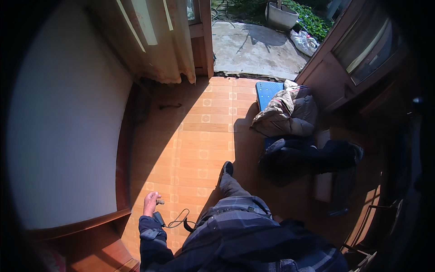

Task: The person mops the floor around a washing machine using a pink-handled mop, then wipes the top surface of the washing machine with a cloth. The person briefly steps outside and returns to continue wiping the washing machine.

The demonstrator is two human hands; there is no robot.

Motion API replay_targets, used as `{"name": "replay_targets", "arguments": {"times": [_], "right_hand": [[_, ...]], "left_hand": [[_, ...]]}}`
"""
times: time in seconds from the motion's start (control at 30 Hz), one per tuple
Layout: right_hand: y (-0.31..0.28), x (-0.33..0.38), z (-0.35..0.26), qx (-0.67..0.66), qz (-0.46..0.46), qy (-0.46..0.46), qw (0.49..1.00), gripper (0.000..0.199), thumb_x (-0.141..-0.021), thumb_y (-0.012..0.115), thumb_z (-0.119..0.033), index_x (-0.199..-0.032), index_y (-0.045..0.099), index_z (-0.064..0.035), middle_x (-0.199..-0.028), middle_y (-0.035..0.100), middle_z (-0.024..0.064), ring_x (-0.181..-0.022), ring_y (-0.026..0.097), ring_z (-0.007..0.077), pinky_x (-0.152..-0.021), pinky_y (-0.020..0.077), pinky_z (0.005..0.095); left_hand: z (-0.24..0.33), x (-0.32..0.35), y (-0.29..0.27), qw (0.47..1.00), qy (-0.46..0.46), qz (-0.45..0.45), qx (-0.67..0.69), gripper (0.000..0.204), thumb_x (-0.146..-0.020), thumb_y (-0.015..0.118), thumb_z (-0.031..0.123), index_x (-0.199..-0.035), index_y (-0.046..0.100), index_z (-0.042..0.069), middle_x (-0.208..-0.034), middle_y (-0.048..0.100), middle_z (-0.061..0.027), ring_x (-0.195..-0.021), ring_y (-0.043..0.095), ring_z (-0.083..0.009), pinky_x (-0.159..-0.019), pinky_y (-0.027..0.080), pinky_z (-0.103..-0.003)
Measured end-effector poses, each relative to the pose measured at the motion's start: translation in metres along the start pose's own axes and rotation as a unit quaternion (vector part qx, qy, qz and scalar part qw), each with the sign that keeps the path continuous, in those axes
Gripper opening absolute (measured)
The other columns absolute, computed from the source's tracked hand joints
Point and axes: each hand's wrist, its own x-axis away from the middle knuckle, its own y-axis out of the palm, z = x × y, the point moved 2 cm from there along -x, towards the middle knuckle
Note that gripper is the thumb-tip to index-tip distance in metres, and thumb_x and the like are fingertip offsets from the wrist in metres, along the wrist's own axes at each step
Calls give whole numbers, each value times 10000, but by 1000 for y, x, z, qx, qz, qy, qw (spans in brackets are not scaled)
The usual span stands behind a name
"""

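Observation:
My left hand (151, 204) hangs low at my left side, over the sunlit floor, with its fingers curled in. A small brownish bit shows at the fingertips, too small to name. Beside that wrist is a small black device (158, 218), with a thin dark cable (176, 224) looping from it toward my body. I cannot see my right hand; my dark plaid clothing (235, 226) and the shadow on the right hide that side. One dark shoe (227, 168) is put forward on the floor.
An open doorway leads onto a concrete slab (253, 50) with a planter (281, 17). To the right lie a pale padded jacket (285, 111) over a blue board (268, 93) and dark clothing (312, 156). A curtain (154, 41) and white wall (68, 127) stand left.

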Motion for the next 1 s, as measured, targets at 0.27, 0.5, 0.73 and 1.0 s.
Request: {"name": "replay_targets", "arguments": {"times": [0.27,0.5,0.73,1.0], "right_hand": [[-153,-92,-209,-243,81,-2,967,344,-944,664,-276,-1089,737,28,-979,759,126,-902,694,220,-811,552,357],[-221,-160,-261,-204,97,-20,974,344,-942,664,-285,-1107,751,4,-1027,766,158,-937,715,270,-854,555,372],[-295,-191,-309,-241,76,116,960,293,-909,677,-239,-966,751,39,-883,744,95,-823,693,204,-722,554,341],[-340,-242,-417,-325,120,48,937,326,-957,706,-248,-1045,741,63,-904,751,111,-809,669,166,-718,533,323]], "left_hand": [[5,4,70,936,-333,-116,13,368,-1046,585,324,-1264,603,29,-1041,738,-122,-743,694,-191,-644,533,-344],[66,-90,68,937,-326,-121,-41,328,-1017,633,353,-1094,627,34,-979,700,-110,-769,676,-212,-691,553,-377],[242,-290,92,972,-229,-49,-36,350,-987,683,372,-949,620,30,-796,630,-64,-663,644,-197,-643,562,-366],[483,-512,172,937,-145,-195,-250,645,-956,644,586,-1357,583,84,-1304,658,-87,-1142,643,-185,-933,476,-401]]}}
